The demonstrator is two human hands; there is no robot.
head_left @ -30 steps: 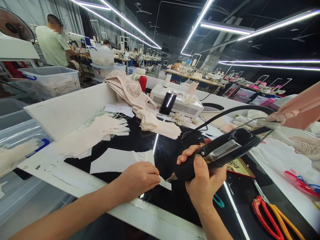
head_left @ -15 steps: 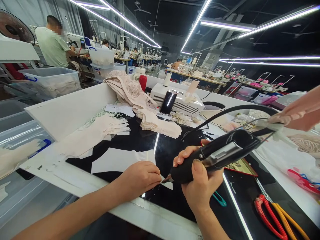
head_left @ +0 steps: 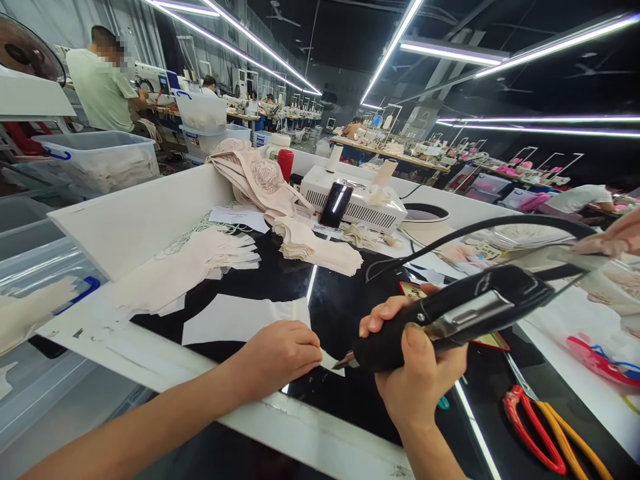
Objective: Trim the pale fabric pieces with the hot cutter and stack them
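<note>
- The black tool (head_left: 465, 313) has been shifted rightward over the last half second, with its metal tip (head_left: 346, 362) drawn slightly away from the left fingertips.
- More of the narrow end (head_left: 331, 361) of the white piece (head_left: 230, 320) is thereby exposed between the fingertips and the tip; the working point seems to have been moved outward along that end.
- The tip is seen at the narrow end's right part; whether it is pressed into the material or held just above it cannot be told.
- The white piece is laid flat on the black board (head_left: 337, 307), near the board's near edge, and has hardly been moved.
- By the left hand (head_left: 295, 347), the piece is held steady: the fingers are bunched and set down on it, but whether it is pinched or merely pressed is hidden.
- By the right hand (head_left: 423, 373), the tool is firmly gripped, with the fingers wrapped around its barrel and the thumb laid along it.
- With the shift, more of the tray (head_left: 493, 341) and the teal item (head_left: 443, 403) has been covered by the tool and the right hand.
- The scissors (head_left: 512, 405), near right, and the pale stack (head_left: 200, 263), farther left, have been left untouched.
</note>
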